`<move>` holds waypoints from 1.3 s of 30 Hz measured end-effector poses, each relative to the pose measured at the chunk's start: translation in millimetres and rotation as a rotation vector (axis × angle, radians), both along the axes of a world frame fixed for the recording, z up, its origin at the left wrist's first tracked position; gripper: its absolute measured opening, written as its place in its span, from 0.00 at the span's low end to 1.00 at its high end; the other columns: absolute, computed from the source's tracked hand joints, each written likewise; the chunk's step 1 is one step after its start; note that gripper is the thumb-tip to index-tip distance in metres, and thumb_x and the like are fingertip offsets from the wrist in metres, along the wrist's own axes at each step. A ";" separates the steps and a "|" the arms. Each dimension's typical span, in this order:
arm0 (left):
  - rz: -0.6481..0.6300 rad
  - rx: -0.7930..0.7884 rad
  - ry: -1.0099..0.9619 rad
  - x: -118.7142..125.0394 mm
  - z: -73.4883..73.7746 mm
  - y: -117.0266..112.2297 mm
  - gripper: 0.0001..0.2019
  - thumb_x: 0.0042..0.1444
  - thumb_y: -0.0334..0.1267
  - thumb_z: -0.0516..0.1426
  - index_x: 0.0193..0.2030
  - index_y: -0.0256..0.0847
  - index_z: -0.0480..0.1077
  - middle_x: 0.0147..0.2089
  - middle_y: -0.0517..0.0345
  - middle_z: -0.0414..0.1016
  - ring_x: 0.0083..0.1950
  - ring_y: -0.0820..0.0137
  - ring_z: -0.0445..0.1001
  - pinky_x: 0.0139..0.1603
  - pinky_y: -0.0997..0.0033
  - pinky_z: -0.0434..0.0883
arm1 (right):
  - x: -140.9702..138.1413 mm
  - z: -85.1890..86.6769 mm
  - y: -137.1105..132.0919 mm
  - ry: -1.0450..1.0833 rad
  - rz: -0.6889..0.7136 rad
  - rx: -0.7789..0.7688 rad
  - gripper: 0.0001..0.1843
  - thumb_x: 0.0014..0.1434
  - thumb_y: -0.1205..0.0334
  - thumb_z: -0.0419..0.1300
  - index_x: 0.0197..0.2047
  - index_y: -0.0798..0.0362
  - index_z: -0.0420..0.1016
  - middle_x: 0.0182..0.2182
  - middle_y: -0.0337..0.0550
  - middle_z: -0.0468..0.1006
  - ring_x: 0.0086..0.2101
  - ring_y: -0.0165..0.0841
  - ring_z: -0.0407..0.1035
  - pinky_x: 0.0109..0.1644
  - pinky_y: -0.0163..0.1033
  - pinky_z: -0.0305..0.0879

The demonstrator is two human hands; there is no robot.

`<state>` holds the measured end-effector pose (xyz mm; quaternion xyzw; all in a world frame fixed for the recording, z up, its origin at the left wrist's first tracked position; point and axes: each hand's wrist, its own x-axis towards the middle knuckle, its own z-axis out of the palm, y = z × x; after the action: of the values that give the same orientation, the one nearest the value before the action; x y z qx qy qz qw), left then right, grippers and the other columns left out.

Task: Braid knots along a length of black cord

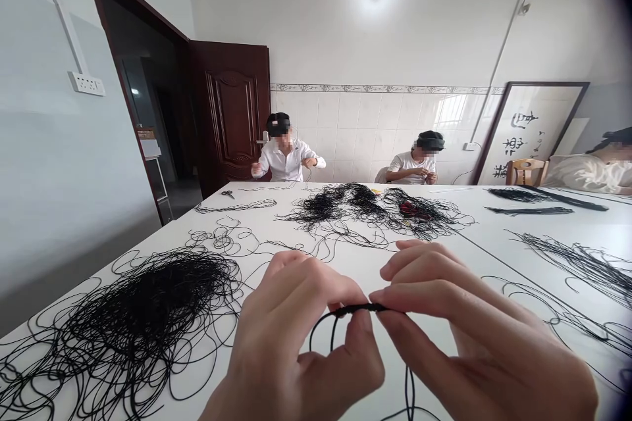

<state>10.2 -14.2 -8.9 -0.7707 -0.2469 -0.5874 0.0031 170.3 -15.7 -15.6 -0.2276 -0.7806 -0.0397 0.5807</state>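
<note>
My left hand [296, 335] and my right hand [474, 335] meet low in the middle of the view, above a white table [355, 263]. Both pinch the same black cord [363, 308] between thumb and forefinger, at a short thick knotted stretch. The cord loops down below my left thumb, and loose ends hang down between my wrists. A large tangled heap of black cord [143, 316] lies just left of my left hand.
Another heap of black cord [365, 207] with something red in it lies mid-table. Straight cord bundles [533, 210] lie at right, scissors [228, 194] at far left. Two people sit across the table, a third at the right edge. A dark door stands open at left.
</note>
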 end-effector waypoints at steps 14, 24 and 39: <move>-0.012 0.140 0.073 -3.2 -2.7 4.4 0.10 0.53 0.18 0.55 0.34 0.38 0.69 0.28 0.60 0.72 0.29 0.74 0.67 0.35 0.66 0.67 | -2.4 -3.3 -0.5 0.021 -0.013 -0.045 0.11 0.56 0.79 0.57 0.35 0.53 0.66 0.29 0.39 0.68 0.35 0.29 0.66 0.42 0.39 0.65; 0.042 -0.136 0.200 -9.2 -5.1 7.6 0.04 0.64 0.30 0.55 0.39 0.44 0.68 0.31 0.67 0.73 0.32 0.75 0.69 0.37 0.74 0.64 | 2.2 -0.6 2.5 -0.082 -0.128 0.015 0.08 0.61 0.75 0.56 0.40 0.53 0.68 0.31 0.39 0.70 0.37 0.27 0.65 0.42 0.35 0.64; -0.559 -0.841 -0.203 4.0 -15.5 34.6 0.12 0.63 0.42 0.55 0.29 0.40 0.68 0.36 0.60 0.65 0.38 0.71 0.61 0.41 0.73 0.60 | 5.0 -1.3 27.2 -0.026 -0.172 -0.363 0.05 0.65 0.65 0.52 0.36 0.50 0.65 0.30 0.36 0.71 0.33 0.28 0.64 0.40 0.37 0.63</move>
<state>14.3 20.4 -24.3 -0.6810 -0.2455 -0.4877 -0.4880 175.3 11.5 -16.9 -0.3940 -0.7600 0.0494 0.5144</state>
